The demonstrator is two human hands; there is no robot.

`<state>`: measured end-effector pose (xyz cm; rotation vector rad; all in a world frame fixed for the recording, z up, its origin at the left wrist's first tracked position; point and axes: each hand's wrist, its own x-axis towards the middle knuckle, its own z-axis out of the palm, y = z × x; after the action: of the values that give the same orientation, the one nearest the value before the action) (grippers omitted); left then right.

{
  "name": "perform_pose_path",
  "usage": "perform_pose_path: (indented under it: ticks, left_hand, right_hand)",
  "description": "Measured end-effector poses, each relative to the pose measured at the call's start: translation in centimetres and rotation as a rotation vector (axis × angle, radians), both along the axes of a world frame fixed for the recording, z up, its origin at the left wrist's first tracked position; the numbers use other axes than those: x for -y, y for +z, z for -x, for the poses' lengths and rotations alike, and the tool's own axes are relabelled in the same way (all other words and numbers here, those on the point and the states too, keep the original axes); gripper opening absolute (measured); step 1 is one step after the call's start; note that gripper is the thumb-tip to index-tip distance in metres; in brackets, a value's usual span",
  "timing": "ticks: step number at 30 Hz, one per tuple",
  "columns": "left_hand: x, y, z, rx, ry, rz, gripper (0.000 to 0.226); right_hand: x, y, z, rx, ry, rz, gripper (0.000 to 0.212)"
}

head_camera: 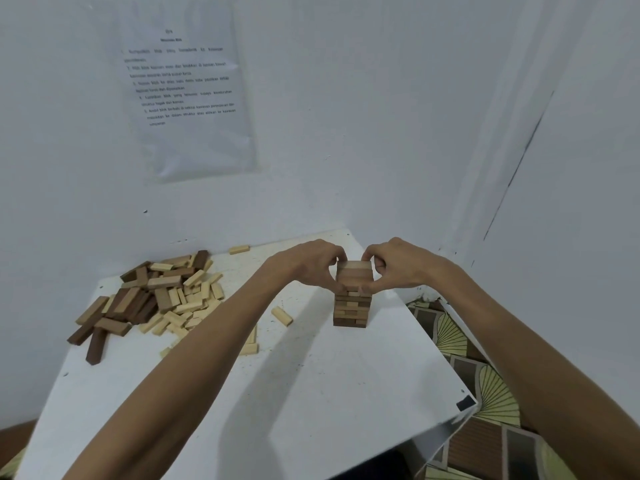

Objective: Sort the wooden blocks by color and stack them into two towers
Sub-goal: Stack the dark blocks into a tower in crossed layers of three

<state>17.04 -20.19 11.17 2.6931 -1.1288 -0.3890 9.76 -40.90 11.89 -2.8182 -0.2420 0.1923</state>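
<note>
This looks like a bare corner of a home room set up as a simple work spot. Plain white painted walls (346,98) meet behind a small white flat-topped desk (311,393). A printed white paper instruction sheet (187,98) is stuck to the left wall. Patterned floor covering with yellow-green fan shapes (491,393) shows beyond the desk's right edge.

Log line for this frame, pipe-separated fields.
stage: stacking | left hand: grips tower top | right hand: grips tower top | mixed block pile: left on table
</note>
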Motion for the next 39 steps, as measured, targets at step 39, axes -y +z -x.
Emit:
perform_pose_path:
  ticks: [39]
  left_hand:
    - [-7.0,0.8,0.6,-0.073,0.151,0.166,0.066]
  right_hand:
    - [-3.4,2.2,0.1,0.138,0.069,0.046,0.056]
